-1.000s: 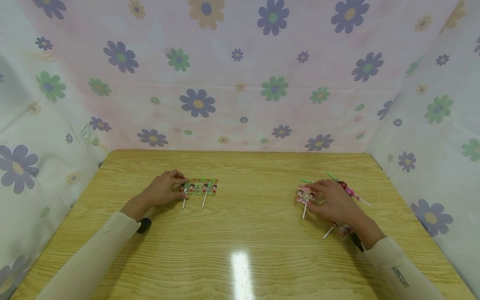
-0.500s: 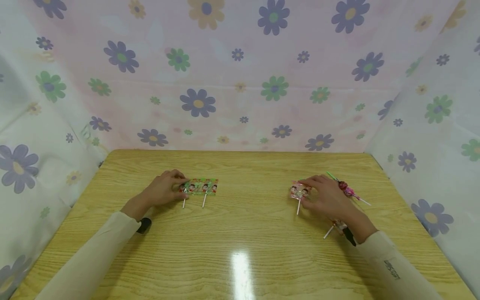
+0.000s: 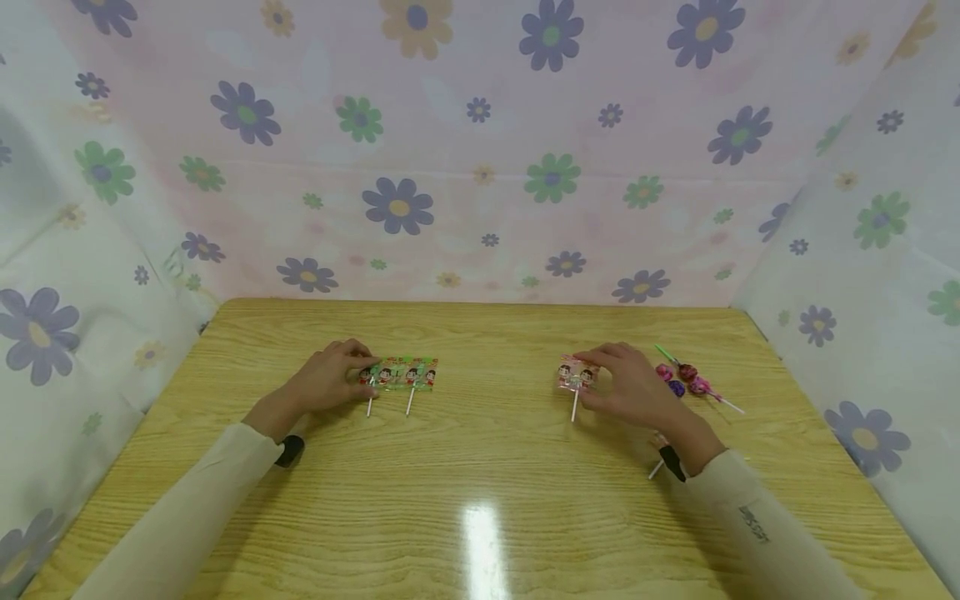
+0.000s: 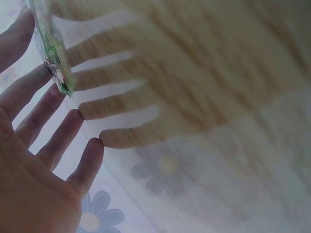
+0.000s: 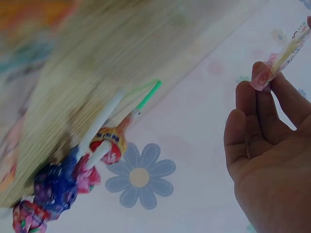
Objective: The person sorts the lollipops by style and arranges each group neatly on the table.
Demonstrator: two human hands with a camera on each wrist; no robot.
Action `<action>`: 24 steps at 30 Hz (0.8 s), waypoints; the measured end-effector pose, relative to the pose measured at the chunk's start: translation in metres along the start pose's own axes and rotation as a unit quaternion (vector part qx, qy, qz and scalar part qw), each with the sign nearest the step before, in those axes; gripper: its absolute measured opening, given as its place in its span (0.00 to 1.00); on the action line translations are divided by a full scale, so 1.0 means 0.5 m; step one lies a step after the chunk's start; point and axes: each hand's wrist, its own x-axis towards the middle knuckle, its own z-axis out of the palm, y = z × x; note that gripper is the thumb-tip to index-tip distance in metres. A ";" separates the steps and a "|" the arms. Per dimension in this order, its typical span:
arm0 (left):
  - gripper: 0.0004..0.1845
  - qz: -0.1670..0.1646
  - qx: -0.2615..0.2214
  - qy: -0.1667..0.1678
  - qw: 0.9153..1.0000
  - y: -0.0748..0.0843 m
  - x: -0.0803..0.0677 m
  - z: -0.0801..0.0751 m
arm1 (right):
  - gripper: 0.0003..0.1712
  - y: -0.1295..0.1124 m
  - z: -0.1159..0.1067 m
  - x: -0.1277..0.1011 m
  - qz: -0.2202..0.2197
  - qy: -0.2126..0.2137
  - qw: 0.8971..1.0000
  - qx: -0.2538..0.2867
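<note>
In the head view my left hand (image 3: 330, 379) pinches the left edge of a green-wrapped lollipop (image 3: 382, 375) lying on the wooden table. Beside it lies another green-wrapped lollipop (image 3: 420, 375); both white sticks point toward me. The left wrist view shows a green wrapper (image 4: 51, 53) between thumb and fingers. To the right, my right hand (image 3: 633, 387) pinches a pink-wrapped flat lollipop (image 3: 576, 375), its stick also pointing toward me. In the right wrist view that pink wrapper (image 5: 279, 63) stands at the fingertips, partly cut off by the frame edge.
Several round lollipops (image 3: 687, 372) in red, pink and purple wrappers lie right of my right hand. Another lollipop's white stick (image 3: 656, 469) shows beside the right wrist, its head partly hidden. Flowered cloth (image 3: 480, 175) surrounds the table (image 3: 480, 450) at the back and sides.
My right hand has moved left with the pink-wrapped lollipop, away from the round lollipops, uncovering more of them. The left hand has stayed on the green-wrapped lollipop.
</note>
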 end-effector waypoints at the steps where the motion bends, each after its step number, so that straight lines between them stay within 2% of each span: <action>1: 0.33 0.001 0.000 0.000 1.000 0.000 0.000 0.000 | 0.31 -0.003 0.002 0.004 0.002 -0.002 1.000 0.001; 11: 0.34 0.000 -0.007 0.000 1.000 -0.002 0.001 -0.001 | 0.31 -0.034 0.029 0.042 -0.002 -0.015 1.000 0.014; 24: 0.33 -0.003 -0.010 -0.003 1.000 -0.006 0.002 0.002 | 0.32 -0.059 0.057 0.073 -0.007 -0.025 0.997 0.076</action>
